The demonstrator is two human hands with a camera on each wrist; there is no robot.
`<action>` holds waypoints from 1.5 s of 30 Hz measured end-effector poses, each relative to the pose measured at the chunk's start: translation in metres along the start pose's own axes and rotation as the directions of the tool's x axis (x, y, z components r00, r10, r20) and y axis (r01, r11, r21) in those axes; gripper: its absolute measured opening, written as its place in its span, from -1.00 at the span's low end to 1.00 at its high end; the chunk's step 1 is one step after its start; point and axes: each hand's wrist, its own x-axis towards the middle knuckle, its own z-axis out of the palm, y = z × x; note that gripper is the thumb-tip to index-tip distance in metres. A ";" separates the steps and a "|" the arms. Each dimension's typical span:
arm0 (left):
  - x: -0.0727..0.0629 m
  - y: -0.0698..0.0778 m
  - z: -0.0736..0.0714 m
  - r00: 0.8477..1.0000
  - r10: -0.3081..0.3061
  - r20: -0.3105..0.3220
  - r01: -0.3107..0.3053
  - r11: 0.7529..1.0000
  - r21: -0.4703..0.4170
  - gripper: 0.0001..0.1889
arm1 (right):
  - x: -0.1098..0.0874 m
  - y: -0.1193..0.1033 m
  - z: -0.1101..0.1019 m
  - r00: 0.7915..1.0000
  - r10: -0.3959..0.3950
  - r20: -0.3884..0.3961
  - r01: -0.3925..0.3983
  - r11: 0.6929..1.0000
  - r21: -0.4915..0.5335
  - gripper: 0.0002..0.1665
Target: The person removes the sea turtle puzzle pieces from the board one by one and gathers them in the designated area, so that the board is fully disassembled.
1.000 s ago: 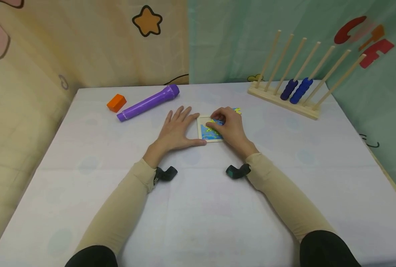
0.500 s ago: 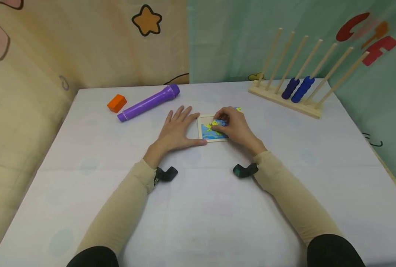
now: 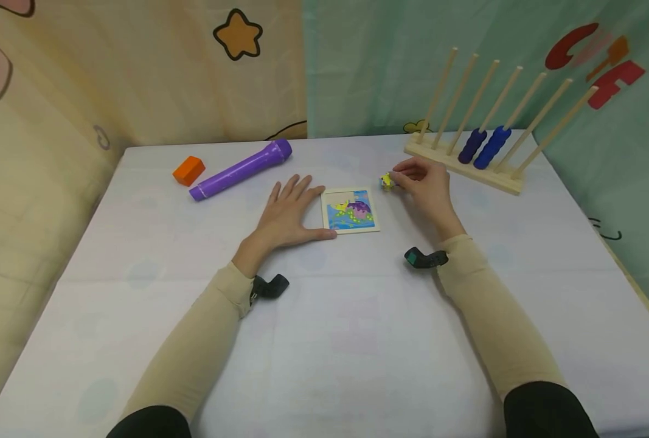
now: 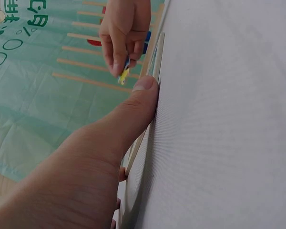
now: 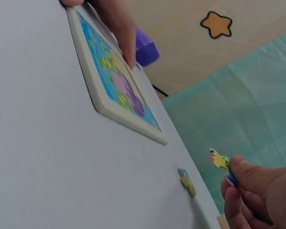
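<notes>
A small picture puzzle (image 3: 351, 213) in a pale wooden frame lies mid-table, showing a purple, yellow and blue picture with a bare patch at its upper left. My left hand (image 3: 288, 216) rests flat beside it, fingers spread, thumb and forefinger touching the frame's left corners. Right of the frame, my right hand (image 3: 425, 191) pinches a yellow-and-blue puzzle piece (image 5: 220, 161) between thumb and fingers, above the table. Below it in the right wrist view, another puzzle piece (image 5: 187, 182) lies on the cloth. In the head view these two pieces nearly overlap.
A purple toy microphone (image 3: 242, 169) and an orange block (image 3: 189, 171) lie at the back left. At the back right stands a wooden peg rack (image 3: 466, 170) with blue beads (image 3: 492, 148) on two pegs. Curtains rise behind the table.
My right hand has left the puzzle and moved right and away from me, uncovering the picture. It now holds a piece beside the frame. The left hand keeps its place.
</notes>
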 end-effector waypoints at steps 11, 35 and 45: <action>-0.002 0.000 0.000 1.000 -0.002 0.004 0.002 1.000 0.001 0.16 | 0.007 0.035 -0.009 0.991 -0.061 -0.119 0.039 0.983 -0.178 -0.72; -0.001 -0.001 0.000 1.000 0.008 -0.007 -0.008 1.000 0.006 0.15 | -0.009 0.010 0.036 0.944 -0.190 -0.269 0.133 0.967 -0.217 -0.80; 0.000 -0.001 0.000 1.000 0.024 -0.013 -0.024 1.000 -0.004 0.14 | -0.026 -0.008 0.063 0.959 -0.242 -0.145 0.205 0.951 -0.231 -0.81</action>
